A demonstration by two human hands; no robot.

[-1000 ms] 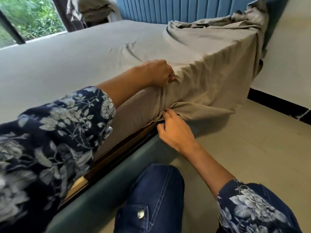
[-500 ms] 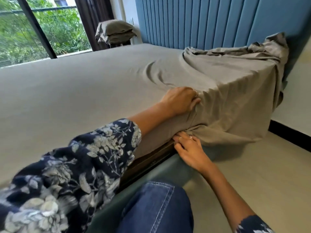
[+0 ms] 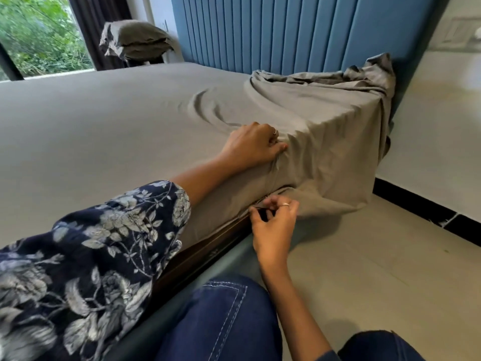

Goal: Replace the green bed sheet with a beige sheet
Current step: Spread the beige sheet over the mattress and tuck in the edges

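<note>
A beige-grey sheet (image 3: 130, 121) covers the mattress and lies smooth on the left. At the far right corner it hangs loose and rumpled (image 3: 338, 152), down to the floor by the headboard. My left hand (image 3: 253, 148) rests on the mattress's near edge, its fingers curled into the cloth, and creases spread out from them. Below it, my right hand (image 3: 273, 225) hovers at the sheet's lower edge, where the mattress meets the dark bed frame (image 3: 208, 254). Its fingers are loosely curled and hold nothing I can see. No green sheet is in view.
A blue padded headboard (image 3: 286, 29) stands behind the bed. Folded grey pillows (image 3: 135, 40) are stacked by the window at the back left. Pale floor (image 3: 377, 256) runs along the bed's right side to a white wall (image 3: 429, 126). My knees in jeans are at the bottom.
My right hand has drawn back from under the mattress edge and its fingers have curled. My left hand keeps its grip on the sheet at the edge. The camera has tilted upward.
</note>
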